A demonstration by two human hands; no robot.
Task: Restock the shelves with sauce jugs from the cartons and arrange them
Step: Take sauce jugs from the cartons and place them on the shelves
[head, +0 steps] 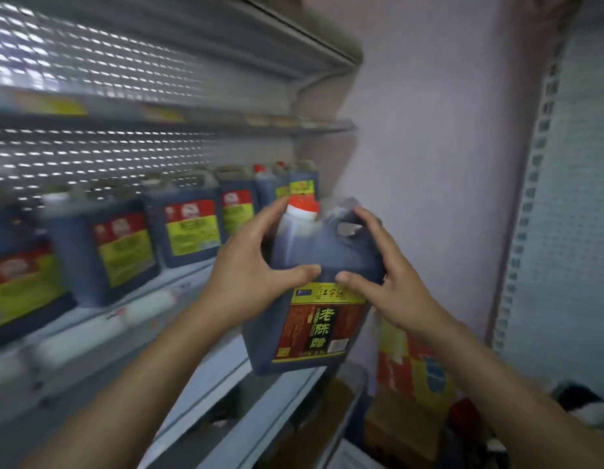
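Now both hands hold one dark jug (314, 299) in the air, in front of the shelf (178, 299). The left hand (249, 265) grips the left shoulder of the jug: its fingers curl around the side next to the white and red cap (302, 208), and its thumb lies across the front, above the label (322, 324). The right hand (388, 275) grips the right shoulder: its fingers curl over the top beside the handle (349, 228), and its thumb presses on the front. The two thumb tips are very near to each other, but if they touch I cannot tell. The jug is a little tilted, and its bottom hangs just above the front edge of the shelf, not resting on it.

To the left of the grip, a row of jugs (189, 228) with red and yellow labels stands on the shelf; they are blurred. Below and to the right of the grip there is a carton (412, 367) with red and yellow print. Behind the grip there is a pale wall (429, 130).
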